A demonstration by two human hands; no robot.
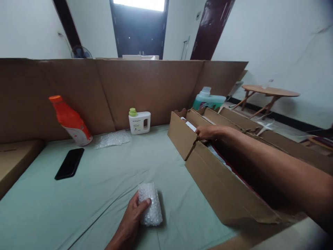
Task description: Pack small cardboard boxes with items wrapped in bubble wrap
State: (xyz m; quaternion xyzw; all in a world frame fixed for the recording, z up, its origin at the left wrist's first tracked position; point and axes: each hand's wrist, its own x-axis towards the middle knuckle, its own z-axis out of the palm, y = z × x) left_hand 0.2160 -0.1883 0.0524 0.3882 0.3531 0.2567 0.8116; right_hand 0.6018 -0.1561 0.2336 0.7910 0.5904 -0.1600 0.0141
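Observation:
My left hand (133,214) grips a small bundle wrapped in bubble wrap (150,203) that rests on the pale green sheet (104,180) near the front edge. My right hand (208,132) reaches across a long open cardboard box (221,180) on the right and touches its inner edge near the far end, close to some white paper inside. Whether its fingers hold anything is hidden by the box flap.
A black phone (69,163) lies at the left. An orange bottle (70,121), a loose piece of bubble wrap (112,139) and a white jug with a green cap (139,122) stand along a cardboard wall (145,86). A teal bottle (208,99) stands behind the box.

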